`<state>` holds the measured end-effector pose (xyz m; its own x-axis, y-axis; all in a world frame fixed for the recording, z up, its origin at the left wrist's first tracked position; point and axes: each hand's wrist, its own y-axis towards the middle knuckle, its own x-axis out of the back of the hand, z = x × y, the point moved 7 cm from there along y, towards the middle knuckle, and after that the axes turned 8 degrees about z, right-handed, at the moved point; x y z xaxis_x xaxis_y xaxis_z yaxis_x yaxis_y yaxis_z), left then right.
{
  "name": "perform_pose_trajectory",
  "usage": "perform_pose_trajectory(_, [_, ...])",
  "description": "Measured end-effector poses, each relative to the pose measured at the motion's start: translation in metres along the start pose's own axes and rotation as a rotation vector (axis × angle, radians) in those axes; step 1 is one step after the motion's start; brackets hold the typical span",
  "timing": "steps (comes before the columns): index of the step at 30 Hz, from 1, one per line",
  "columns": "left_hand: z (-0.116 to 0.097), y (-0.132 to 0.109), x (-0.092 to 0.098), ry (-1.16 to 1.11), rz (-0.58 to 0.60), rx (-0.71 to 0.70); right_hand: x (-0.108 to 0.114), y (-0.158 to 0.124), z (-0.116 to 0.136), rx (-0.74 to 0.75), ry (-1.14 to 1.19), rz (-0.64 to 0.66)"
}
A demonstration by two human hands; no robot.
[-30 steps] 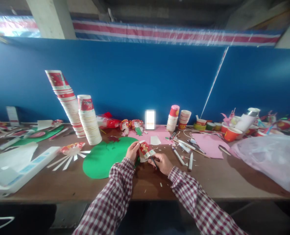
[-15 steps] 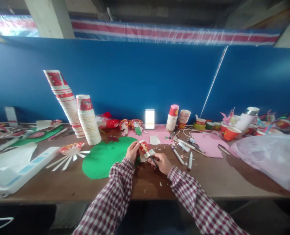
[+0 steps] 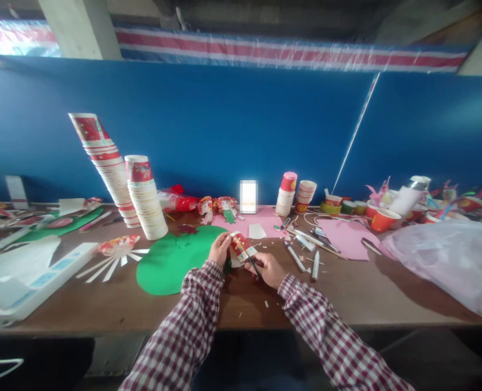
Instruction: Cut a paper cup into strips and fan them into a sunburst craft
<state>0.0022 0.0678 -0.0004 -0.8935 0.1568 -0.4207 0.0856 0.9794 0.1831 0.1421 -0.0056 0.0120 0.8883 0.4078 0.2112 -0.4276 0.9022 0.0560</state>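
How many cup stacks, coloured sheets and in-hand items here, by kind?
Paper cup stacks: 4 (tall leaning stack, shorter stack, pink-topped stack, rightmost stack)
Green paper sheets: 2 (round green sheet, far-left green sheet)
Pink paper sheets: 2 (middle pink sheet, right pink sheet)
Held items: 2 (paper cup in left hand, dark tool in right hand)
Total: 10
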Motion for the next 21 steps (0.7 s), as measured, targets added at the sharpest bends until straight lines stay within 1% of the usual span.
perform_pose_trajectory(4, [-0.007,-0.003,0.007,-0.067,-0.093,0.001,-0.002,0.002,-0.006,-0.009,-0.089,0.037])
perform_pose_trajectory(11, [-0.009,-0.007,0.010,-0.156,-0.154,0.059,0.000,0.001,-0.005,0.005,-0.210,0.037])
perform_pose_trajectory(14, [-0.008,-0.008,0.007,-0.160,-0.141,0.085,-0.001,0.001,-0.003,0.008,-0.232,0.044])
perform_pose_trajectory(16, [-0.009,-0.008,0.005,-0.123,-0.121,0.082,-0.002,0.001,-0.001,0.010,-0.241,0.047])
perform_pose_trajectory(19, [-0.012,-0.007,0.006,-0.065,-0.141,0.035,-0.004,0.000,0.000,0.008,-0.248,0.059])
perform_pose_trajectory(21, [-0.013,-0.007,0.006,-0.070,-0.133,0.010,-0.005,-0.001,0.002,0.011,-0.255,0.063])
